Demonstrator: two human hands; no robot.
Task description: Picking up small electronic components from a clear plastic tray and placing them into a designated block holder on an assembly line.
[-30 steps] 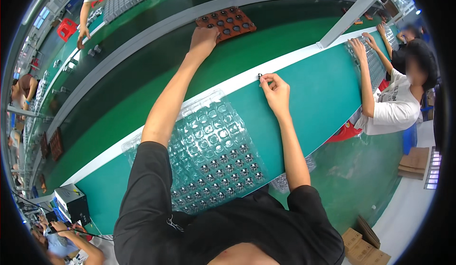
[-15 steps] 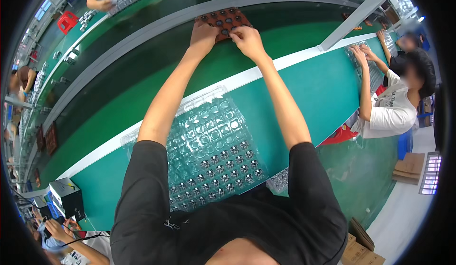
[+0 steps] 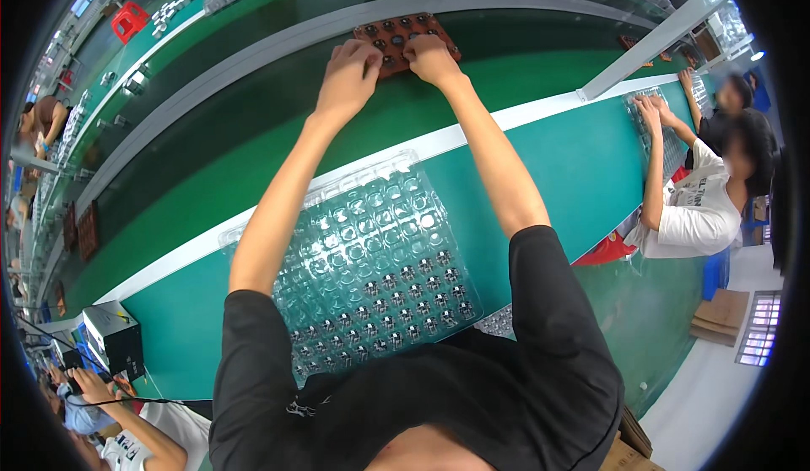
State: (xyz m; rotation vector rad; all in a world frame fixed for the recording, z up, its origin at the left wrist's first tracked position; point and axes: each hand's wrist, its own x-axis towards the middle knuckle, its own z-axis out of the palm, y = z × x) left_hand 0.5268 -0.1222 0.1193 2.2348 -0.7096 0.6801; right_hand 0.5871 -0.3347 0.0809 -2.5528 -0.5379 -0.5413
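A reddish-brown block (image 3: pixel 395 26) with several round dark pieces set in it lies on the green conveyor belt. My left hand (image 3: pixel 350 75) is at the block's near left corner, its fingers curled in; whatever they hold is hidden. Over the middle of the block is my right hand (image 3: pixel 432 59), the fingertips pinched together at one of the round pieces. Between my forearms a clear plastic tray (image 3: pixel 371 205) rests on the teal table. Small black-and-silver parts (image 3: pixel 389 301) fill several of its nearer pockets, while the farther pockets hold none.
A white rail (image 3: pixel 439 139) divides the belt from the table. A slanted grey post (image 3: pixel 629 56) rises at the right. Co-workers sit at the right, one in a white shirt (image 3: pixel 688 209) handling another tray. A black-and-white box (image 3: pixel 114 340) stands at the table's left end.
My left hand has drawn back from the block, leftward and nearer to me. The right hand has shifted farther away and a little left over the block. The whole view has moved slightly.
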